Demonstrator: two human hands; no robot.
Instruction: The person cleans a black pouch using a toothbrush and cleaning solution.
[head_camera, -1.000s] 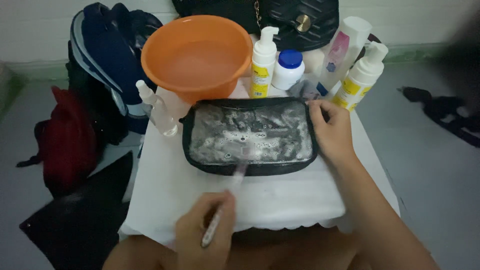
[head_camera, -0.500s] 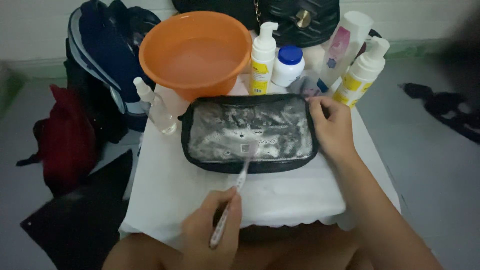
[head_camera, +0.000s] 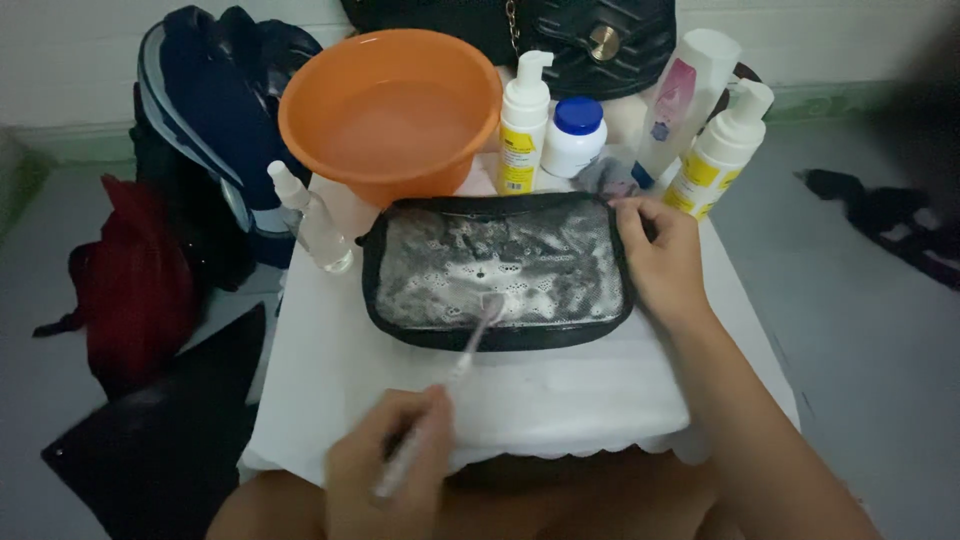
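A black pouch (head_camera: 497, 270) lies flat on a white-covered table (head_camera: 330, 370), its top face covered in white foam. My left hand (head_camera: 390, 470) grips a toothbrush (head_camera: 455, 365) by its handle, and the brush head rests on the lower middle of the foamy pouch. My right hand (head_camera: 660, 260) presses on the pouch's right end and holds it in place.
An orange basin (head_camera: 392, 110) of water stands behind the pouch. Two pump bottles (head_camera: 522, 125), a small white jar with a blue lid (head_camera: 574, 135), a tall white bottle (head_camera: 680, 105) and a clear spray bottle (head_camera: 310, 220) surround it. Bags lie on the floor at the left.
The toothbrush head has moved along the lower part of the pouch, and my left hand has shifted right and lower. My right hand stays on the pouch's right end.
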